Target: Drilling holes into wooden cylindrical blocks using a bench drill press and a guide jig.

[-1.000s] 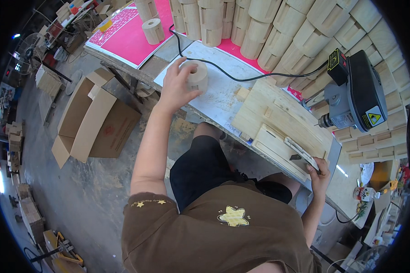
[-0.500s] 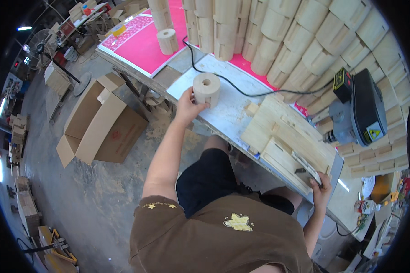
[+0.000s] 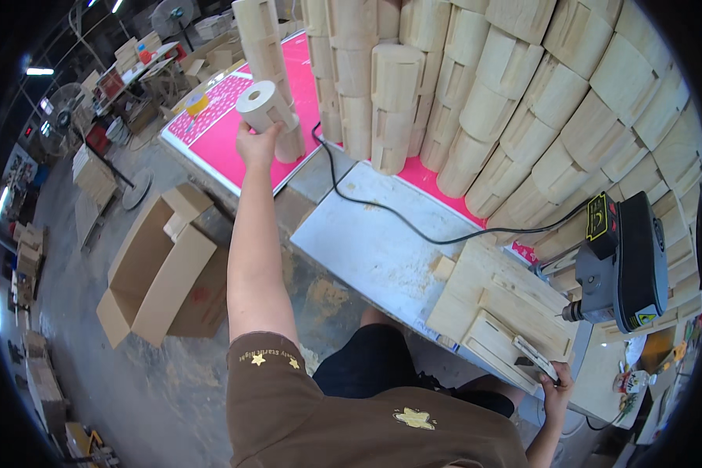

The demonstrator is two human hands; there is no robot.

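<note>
My left hand (image 3: 257, 143) reaches far out to the left, its fingers closed round the lower part of a pale wooden cylinder (image 3: 277, 111) with a round hole in its top. This cylinder is over another wooden cylinder (image 3: 290, 146) on the pink board; whether the two touch I cannot tell. At the near right, my right hand (image 3: 556, 384) is closed on the end of a flat light bar (image 3: 534, 357) with a dark piece beneath it. The bar lies across a wooden jig (image 3: 487, 331) on the bench.
Tall stacks of slotted wooden cylinders (image 3: 476, 117) line the back and right. A drill head (image 3: 620, 265) hangs over the jig's right side. Its black cable (image 3: 413, 230) crosses the white board (image 3: 359, 234). An open cardboard box (image 3: 168, 273) stands on the floor at left.
My left hand has carried the wooden cylinder from the white board's edge up and left, over the cylinder on the pink board. My right hand keeps its hold on the bar.
</note>
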